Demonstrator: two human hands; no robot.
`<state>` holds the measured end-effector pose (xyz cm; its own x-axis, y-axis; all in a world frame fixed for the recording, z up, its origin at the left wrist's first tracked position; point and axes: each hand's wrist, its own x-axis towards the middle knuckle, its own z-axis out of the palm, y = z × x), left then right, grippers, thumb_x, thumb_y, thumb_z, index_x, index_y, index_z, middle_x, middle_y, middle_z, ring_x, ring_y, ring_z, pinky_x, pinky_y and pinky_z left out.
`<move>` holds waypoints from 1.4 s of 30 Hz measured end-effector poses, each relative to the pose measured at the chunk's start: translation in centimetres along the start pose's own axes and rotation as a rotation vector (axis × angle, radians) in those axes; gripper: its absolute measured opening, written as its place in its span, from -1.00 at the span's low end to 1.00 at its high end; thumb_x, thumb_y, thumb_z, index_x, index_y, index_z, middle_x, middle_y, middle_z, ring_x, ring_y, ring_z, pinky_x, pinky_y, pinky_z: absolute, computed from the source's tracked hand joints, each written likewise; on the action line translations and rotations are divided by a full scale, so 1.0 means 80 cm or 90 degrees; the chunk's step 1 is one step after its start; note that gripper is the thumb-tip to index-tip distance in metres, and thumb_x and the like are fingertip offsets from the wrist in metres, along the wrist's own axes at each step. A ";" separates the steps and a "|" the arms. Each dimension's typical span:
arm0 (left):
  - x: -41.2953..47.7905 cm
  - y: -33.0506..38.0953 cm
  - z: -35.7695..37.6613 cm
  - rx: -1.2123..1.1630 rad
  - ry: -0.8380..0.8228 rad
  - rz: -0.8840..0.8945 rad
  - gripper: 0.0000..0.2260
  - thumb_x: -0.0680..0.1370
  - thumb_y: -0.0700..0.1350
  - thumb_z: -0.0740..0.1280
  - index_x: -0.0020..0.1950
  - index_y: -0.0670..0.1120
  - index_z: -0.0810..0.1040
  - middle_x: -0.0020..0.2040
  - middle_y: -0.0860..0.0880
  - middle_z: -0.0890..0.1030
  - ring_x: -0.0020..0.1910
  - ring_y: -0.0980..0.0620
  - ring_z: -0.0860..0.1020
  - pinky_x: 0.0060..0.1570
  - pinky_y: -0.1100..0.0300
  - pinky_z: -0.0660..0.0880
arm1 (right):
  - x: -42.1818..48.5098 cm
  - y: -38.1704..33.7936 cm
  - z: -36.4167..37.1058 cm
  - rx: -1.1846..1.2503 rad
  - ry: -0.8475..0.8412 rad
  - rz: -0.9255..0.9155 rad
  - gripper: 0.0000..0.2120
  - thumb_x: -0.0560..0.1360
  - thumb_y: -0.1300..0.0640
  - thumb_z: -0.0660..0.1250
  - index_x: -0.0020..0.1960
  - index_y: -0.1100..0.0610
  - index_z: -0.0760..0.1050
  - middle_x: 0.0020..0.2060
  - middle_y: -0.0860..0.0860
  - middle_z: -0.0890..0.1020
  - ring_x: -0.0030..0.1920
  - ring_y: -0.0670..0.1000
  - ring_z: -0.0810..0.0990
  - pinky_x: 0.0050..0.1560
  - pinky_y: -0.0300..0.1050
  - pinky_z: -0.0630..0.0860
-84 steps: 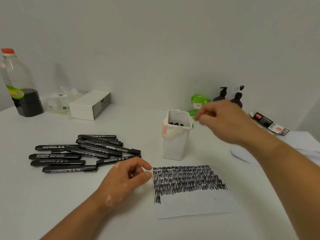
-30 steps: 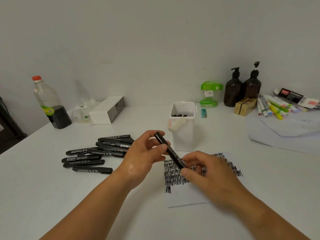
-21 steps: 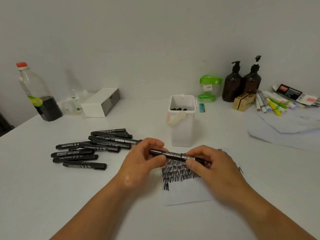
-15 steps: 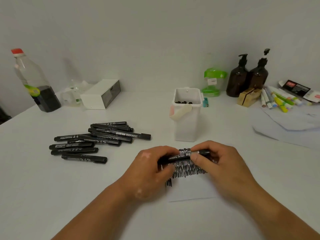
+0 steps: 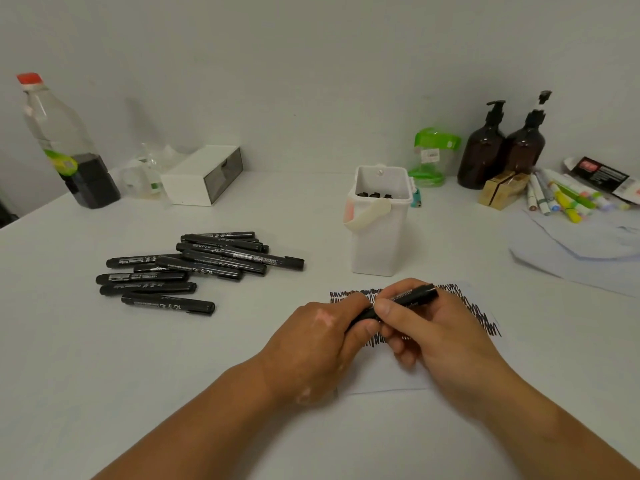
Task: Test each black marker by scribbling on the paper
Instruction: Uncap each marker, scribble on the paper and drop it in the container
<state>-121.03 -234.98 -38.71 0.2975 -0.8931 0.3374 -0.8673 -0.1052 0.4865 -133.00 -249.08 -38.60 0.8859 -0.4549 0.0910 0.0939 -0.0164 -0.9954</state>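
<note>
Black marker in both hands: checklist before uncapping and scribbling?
1. Grip on the black marker: ok, the left hand grips one end and the right hand holds the barrel.
2. Cap off: cannot tell, the left hand hides that end.
3. Target under the marker: ok, the white paper sheet lies flat there.
4. Blank space for a scribble: ok, a bare strip runs along the sheet's near edge.
5. Clearance: ok, the pile of black markers lies apart, left of the sheet.
6. Obstacles: ok, the white plastic tub stands upright behind the sheet.
</note>
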 end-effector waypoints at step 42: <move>-0.009 -0.038 -0.025 0.084 -0.158 -0.115 -0.22 0.22 0.47 0.46 0.38 0.22 0.44 0.25 0.26 0.36 0.26 0.19 0.31 0.36 0.13 0.33 | -0.008 0.005 0.009 -0.173 0.011 0.069 -0.93 0.39 0.18 0.45 -0.17 0.03 0.64 -0.45 0.07 0.63 -0.51 -0.01 0.50 -0.50 -0.18 0.43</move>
<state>-117.79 -233.15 -38.85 0.3585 -0.9326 0.0404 -0.8588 -0.3125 0.4059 -133.19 -248.15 -39.01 0.8764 -0.4814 -0.0138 -0.1277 -0.2046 -0.9705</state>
